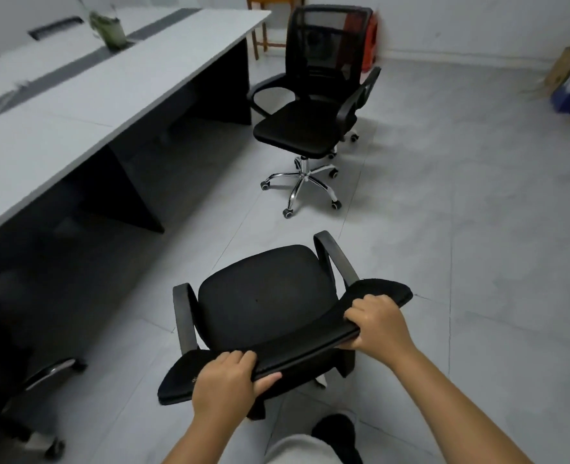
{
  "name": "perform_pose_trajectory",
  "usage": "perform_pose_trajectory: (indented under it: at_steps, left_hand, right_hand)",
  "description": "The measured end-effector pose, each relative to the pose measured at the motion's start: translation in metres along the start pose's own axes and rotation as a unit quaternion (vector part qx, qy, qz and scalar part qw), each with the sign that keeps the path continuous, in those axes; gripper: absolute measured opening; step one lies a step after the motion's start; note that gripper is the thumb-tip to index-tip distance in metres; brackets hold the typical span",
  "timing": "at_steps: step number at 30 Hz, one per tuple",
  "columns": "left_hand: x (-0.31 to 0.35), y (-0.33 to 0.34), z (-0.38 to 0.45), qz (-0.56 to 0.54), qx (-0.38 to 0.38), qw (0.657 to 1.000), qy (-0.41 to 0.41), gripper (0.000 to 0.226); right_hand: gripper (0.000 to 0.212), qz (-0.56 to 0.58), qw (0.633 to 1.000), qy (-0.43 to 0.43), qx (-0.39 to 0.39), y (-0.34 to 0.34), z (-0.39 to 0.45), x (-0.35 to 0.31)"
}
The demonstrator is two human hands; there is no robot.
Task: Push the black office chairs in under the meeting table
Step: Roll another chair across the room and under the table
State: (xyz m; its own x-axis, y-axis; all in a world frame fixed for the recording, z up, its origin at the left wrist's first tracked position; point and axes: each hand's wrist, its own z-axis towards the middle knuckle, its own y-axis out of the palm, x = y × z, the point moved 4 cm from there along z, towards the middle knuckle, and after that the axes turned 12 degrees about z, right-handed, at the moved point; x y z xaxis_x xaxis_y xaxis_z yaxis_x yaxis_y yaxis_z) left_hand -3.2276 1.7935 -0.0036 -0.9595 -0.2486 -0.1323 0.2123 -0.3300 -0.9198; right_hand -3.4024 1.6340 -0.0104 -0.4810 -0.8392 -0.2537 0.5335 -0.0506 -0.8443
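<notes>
Gripping the top edge of the near chair's backrest [287, 343]: left hand [225, 385] and right hand [379, 324], both clasped round it. Near chair: beside the desk [86, 105], not under. Far chair [310, 105]: off the desk's end, untouched. Neither stowed.

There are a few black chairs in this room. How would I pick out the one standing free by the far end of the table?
Start at the long grey table on the left and follow it to its far end. Just off that corner stands the far chair, alone on the tiled floor. Unlike the near chair, which the left hand and right hand grip by its backrest, nobody touches it, and its mesh back and chrome base show fully.
</notes>
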Motion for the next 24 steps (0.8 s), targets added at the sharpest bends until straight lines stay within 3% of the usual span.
perform_pose_trajectory:
  at_steps: [4, 8, 16, 24]
  left_hand:
    - [0.047, -0.002, 0.017, 0.038, -0.017, 0.998, -0.056, 0.069]
    - [0.092, 0.006, 0.034, 0.045, -0.039, 0.990, -0.124, 0.061]
    - [0.147, 0.006, 0.064, 0.086, -0.059, 0.969, -0.222, 0.054]
    - [0.175, -0.001, 0.062, 0.097, -0.044, 0.935, -0.339, 0.081]
  right_hand:
    - [0.035, 0.015, 0.998, -0.056, -0.032, -0.009, 0.023, 0.045]
    - [0.039, 0.039, 0.991, -0.087, -0.095, -0.009, 0.042, 0.087]
    - [0.045, 0.080, 0.977, -0.159, -0.118, -0.011, 0.067, 0.138]
    - [0.054, 0.100, 0.933, -0.319, -0.133, -0.016, 0.068, 0.151]
